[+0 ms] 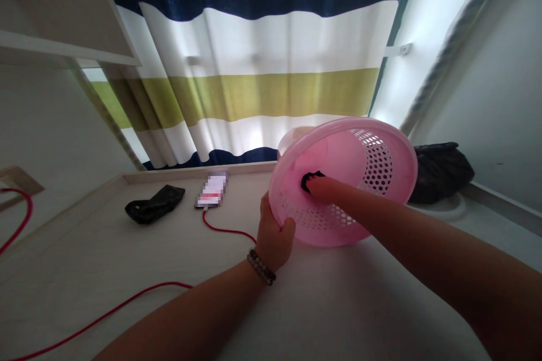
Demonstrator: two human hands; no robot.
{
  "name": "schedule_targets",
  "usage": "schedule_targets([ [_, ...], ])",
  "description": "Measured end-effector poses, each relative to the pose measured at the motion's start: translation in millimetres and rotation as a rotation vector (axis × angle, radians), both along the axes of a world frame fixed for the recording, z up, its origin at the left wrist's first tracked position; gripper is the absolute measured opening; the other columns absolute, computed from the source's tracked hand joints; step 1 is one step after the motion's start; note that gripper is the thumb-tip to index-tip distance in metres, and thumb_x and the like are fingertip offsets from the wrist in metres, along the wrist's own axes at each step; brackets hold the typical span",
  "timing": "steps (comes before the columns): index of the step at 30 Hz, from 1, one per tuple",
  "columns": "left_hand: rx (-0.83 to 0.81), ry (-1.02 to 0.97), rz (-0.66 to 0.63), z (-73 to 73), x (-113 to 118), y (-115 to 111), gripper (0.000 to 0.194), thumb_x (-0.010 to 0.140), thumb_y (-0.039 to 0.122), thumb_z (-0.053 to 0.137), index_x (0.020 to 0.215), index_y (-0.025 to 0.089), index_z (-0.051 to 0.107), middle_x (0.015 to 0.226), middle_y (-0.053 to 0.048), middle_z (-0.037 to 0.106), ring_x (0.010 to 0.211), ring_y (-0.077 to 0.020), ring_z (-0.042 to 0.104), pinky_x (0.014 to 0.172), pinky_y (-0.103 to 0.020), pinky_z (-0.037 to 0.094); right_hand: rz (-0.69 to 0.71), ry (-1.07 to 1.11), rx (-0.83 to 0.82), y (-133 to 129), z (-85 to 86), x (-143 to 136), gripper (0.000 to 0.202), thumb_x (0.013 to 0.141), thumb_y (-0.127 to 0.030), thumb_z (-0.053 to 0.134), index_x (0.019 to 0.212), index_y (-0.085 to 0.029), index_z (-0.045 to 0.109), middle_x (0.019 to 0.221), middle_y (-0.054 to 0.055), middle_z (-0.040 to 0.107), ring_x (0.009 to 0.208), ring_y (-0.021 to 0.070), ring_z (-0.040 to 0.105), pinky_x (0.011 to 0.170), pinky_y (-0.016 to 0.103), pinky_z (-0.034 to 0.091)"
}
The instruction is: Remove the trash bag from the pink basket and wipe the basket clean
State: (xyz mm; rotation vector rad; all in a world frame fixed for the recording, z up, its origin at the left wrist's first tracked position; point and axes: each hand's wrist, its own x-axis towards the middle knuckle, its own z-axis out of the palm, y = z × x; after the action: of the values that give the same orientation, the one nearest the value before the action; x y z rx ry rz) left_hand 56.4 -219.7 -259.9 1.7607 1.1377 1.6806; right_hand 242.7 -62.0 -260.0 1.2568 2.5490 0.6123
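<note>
A pink plastic basket (292, 166) with a perforated wall is tilted on its side, its mouth facing me. My left hand (275, 234) grips the basket's rim at the lower left, thumb over the edge. Deep inside the basket, my right hand (320, 187) is closed on a crumpled black cloth (305, 181). The fingertips show against the cloth, but its full shape is hidden. A beaded bracelet (261, 267) circles my left wrist.
A folded black pouch-like item (154, 204) and a phone (212, 189) on a red cable (228, 230) lie on the white surface at left. Behind hangs a striped curtain (254, 93). A black bag (442, 172) stands right of the basket.
</note>
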Motion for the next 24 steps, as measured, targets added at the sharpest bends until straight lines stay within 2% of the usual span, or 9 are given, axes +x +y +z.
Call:
schedule_targets([
  [5, 0.012, 0.005, 0.036, 1.5, -2, 4, 0.068, 0.071, 0.003, 0.053, 0.134, 0.021, 0.036, 0.125, -0.009, 0.051, 0.116, -0.0233, 0.050, 0.106, -0.041, 0.037, -0.054, 0.134, -0.074, 34, -2.6, -13, 0.036, 0.086, -0.016, 0.042, 0.119, -0.012, 0.059, 0.110, 0.017, 0.064, 0.098, 0.0257, 0.060, 0.091, 0.039, 0.042],
  [10, 0.037, 0.003, 0.064, 3.2, -4, 6, 0.064, 0.073, 0.003, 0.051, 0.133, 0.021, 0.038, 0.122, -0.008, 0.052, 0.110, -0.0216, 0.052, 0.102, -0.040, 0.041, -0.072, 0.231, -0.140, 36, -0.9, -23, 0.038, 0.086, -0.021, 0.043, 0.120, -0.015, 0.058, 0.114, 0.016, 0.064, 0.096, 0.0280, 0.062, 0.085, 0.039, 0.046],
  [17, 0.035, 0.042, 0.113, 2.4, -3, 2, 0.063, 0.069, 0.007, 0.059, 0.128, 0.020, 0.040, 0.124, -0.009, 0.051, 0.117, -0.0230, 0.049, 0.107, -0.040, 0.037, -0.056, 0.282, -0.228, -8, 13.9, -34, 0.045, 0.085, -0.019, 0.044, 0.130, -0.017, 0.050, 0.114, 0.015, 0.065, 0.093, 0.0251, 0.064, 0.079, 0.034, 0.047],
  [24, 0.008, 0.020, 0.092, -2.3, -4, 3, 0.069, 0.069, 0.009, 0.061, 0.132, 0.020, 0.037, 0.129, -0.009, 0.051, 0.121, -0.0240, 0.049, 0.108, -0.041, 0.037, 0.009, 0.230, -0.316, -79, 34.6, -18, 0.033, 0.086, -0.021, 0.045, 0.117, -0.017, 0.056, 0.103, 0.013, 0.068, 0.084, 0.0240, 0.066, 0.070, 0.031, 0.047],
])
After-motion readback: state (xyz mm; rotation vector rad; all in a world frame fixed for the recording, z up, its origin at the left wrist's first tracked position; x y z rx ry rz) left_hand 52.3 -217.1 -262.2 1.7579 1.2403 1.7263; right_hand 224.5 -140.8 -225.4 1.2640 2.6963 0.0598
